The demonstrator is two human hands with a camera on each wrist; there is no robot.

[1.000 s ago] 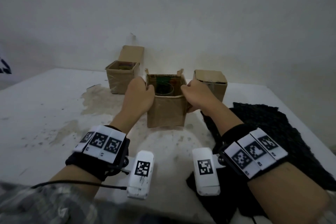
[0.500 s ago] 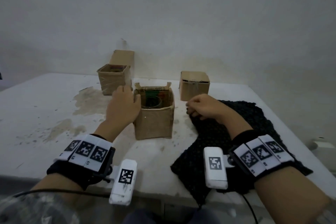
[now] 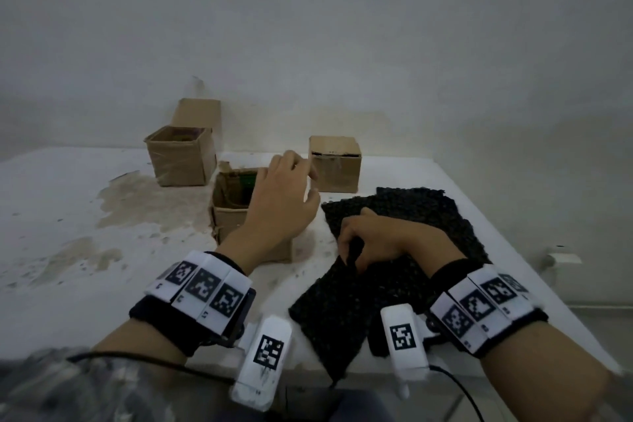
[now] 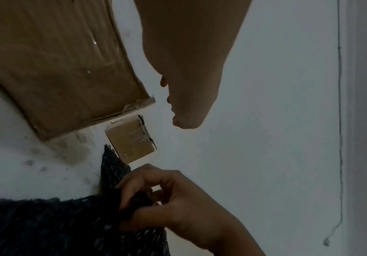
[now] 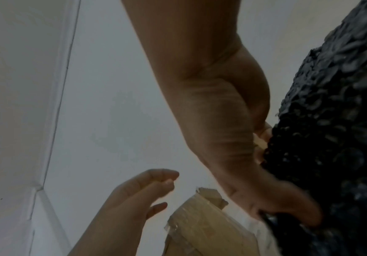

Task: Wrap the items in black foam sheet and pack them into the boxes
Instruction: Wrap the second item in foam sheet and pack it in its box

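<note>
An open cardboard box (image 3: 239, 226) stands mid-table with something green inside. My left hand (image 3: 291, 188) hovers over its right rim with loose, spread fingers and holds nothing; the right wrist view shows the left hand (image 5: 147, 192) empty too. Right of the box lie black foam sheets (image 3: 421, 216). My right hand (image 3: 363, 240) pinches a raised fold at the left edge of the top sheet, seen also in the left wrist view as the right hand (image 4: 156, 199) gripping the foam (image 4: 46, 225). What else is in the box is hidden by my hand.
A second open box (image 3: 181, 161) with its flap up stands at the back left, and a closed box (image 3: 337, 166) at the back centre near the wall. The white table (image 3: 85, 216) is stained on the left. Foam overhangs the front edge.
My right hand left the middle box, moved to the foam sheet and pinched its edge. My left hand let go of the box's left side and rose over its right rim.
</note>
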